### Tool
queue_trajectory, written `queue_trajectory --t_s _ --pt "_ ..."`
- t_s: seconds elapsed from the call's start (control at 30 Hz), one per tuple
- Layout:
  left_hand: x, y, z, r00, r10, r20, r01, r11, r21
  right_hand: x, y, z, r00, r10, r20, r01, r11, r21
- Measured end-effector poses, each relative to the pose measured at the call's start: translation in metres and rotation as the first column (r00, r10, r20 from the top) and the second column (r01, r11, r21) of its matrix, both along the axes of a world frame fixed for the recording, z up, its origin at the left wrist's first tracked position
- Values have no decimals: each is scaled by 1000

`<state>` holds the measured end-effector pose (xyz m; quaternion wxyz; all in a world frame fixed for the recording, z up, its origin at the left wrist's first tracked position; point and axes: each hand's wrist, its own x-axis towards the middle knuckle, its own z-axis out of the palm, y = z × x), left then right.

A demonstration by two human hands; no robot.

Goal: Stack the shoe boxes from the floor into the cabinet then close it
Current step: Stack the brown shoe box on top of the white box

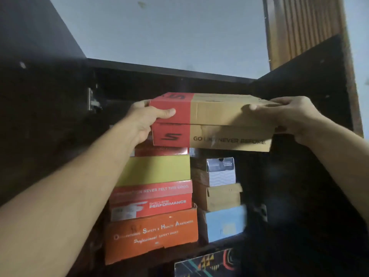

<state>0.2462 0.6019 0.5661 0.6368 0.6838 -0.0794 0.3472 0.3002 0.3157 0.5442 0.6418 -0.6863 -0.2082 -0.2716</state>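
A red-and-tan shoe box (219, 116) is held at the top of the left stack inside the dark cabinet (169, 70). My left hand (146, 120) grips its red left end, thumb across the front. My right hand (287, 114) grips its tan right end, fingers over the lid. Below it the left stack holds a yellow box (157, 169), a red Skechers box (151, 200) and an orange safety-shoe box (151, 234). To the right a shorter stack holds a grey-white box (219, 172), a tan box (221, 196) and a light blue box (225, 222).
The cabinet's left door (40, 76) and right door (311, 80) stand open on either side of me. A dark patterned box (205, 264) shows on the shelf below. A wooden slatted panel (305, 27) rises behind the right door. Dark space lies right of the shorter stack.
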Motion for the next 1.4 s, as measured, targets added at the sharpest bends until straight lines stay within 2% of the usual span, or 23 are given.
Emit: queue_trajectory --t_s 0.3,0.6,0.73,0.9,1.07,1.23,1.4 --pt "44 40 42 988 154 16 -154 988 -5 77 43 58 998 9 57 -4 996 -87" --pt "79 94 59 936 347 53 -344 937 -69 142 123 77 988 148 49 -143 986 -85" --pt "88 116 62 897 439 52 -441 897 29 174 163 83 982 182 55 -180 983 -33" --pt "89 147 59 893 449 21 -443 873 205 206 204 86 979 192 74 -194 981 24" --pt "102 164 49 907 421 -28 -406 889 213 227 232 81 985 137 108 -142 989 43" --pt "115 176 42 835 547 56 -539 795 277 237 238 64 991 14 129 -15 1000 3" --pt "120 188 32 737 676 -34 -656 725 209 236 240 51 995 18 94 -11 996 -84"
